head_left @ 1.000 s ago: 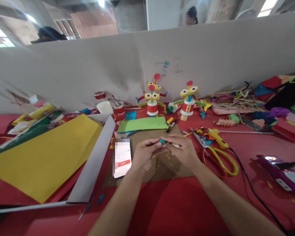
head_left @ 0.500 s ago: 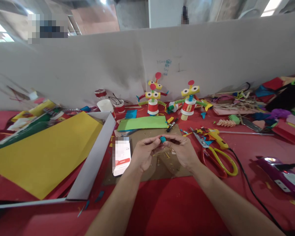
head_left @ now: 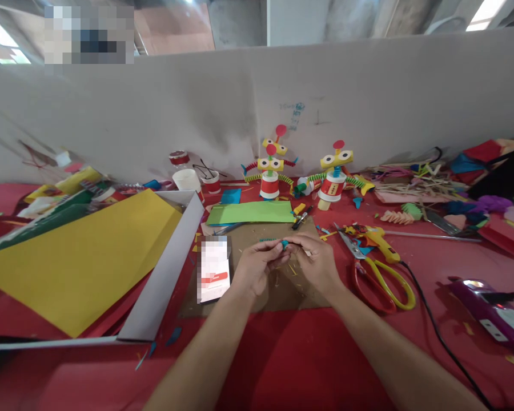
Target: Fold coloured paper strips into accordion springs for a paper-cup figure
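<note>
My left hand (head_left: 259, 262) and my right hand (head_left: 314, 257) meet over the brown board (head_left: 240, 302), fingertips pinched together. Between them is a small teal folded-paper piece (head_left: 285, 245), mostly covered by the fingers. A pleated teal edge (head_left: 268, 240) shows just behind my left fingers; whether it belongs to the same piece I cannot tell. A phone (head_left: 214, 268) with a lit screen lies left of my left hand. To the right of my right hand rest scissors (head_left: 405, 282) with red and yellow handles.
A white box (head_left: 167, 279) holding yellow card (head_left: 89, 257) stands at left. Green paper (head_left: 252, 212) lies beyond my hands, before several paper-cup figures (head_left: 269, 185). A yellow glue gun (head_left: 381, 242) with a black cord and a purple device (head_left: 490, 311) are at right. A white partition (head_left: 154, 114) closes the back.
The teal piece, a compact square before, is now more covered by my fingers, and a pleated teal edge shows behind my left hand. My right fingers have turned inward. The view has shifted slightly.
</note>
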